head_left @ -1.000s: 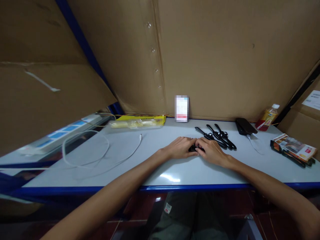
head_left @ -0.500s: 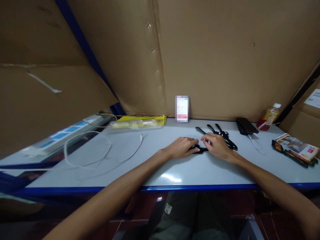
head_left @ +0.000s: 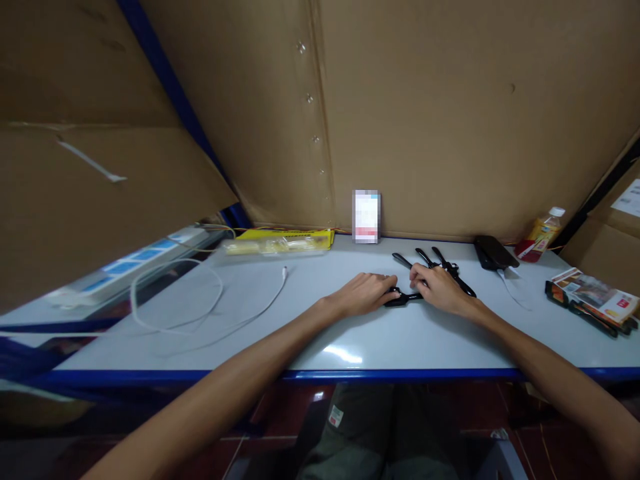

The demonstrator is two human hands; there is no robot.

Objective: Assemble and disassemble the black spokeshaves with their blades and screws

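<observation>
My left hand (head_left: 367, 293) is closed on the wider end of a glossy black long-handled tool (head_left: 400, 298), which lies low over the table. What kind of tool it is, I cannot make out. My right hand (head_left: 439, 288) has its fingers curled at the tool's thin right part and hides that end. Just behind the right hand lie several similar black tools (head_left: 453, 268) with long rounded handles, partly overlapping one another and partly covered by the hand.
A lit phone (head_left: 366, 217) leans on the cardboard wall (head_left: 425, 133). Yellow packaging (head_left: 280, 244), a white cable (head_left: 220, 293) and a power strip (head_left: 130, 267) are at left. At right are a dark phone-like device (head_left: 495, 253), a bottle (head_left: 543, 233) and printed packages (head_left: 595, 300).
My right hand has shifted slightly right along the black tool, baring more of its middle. The left hand keeps its hold, and the view has turned a little.
</observation>
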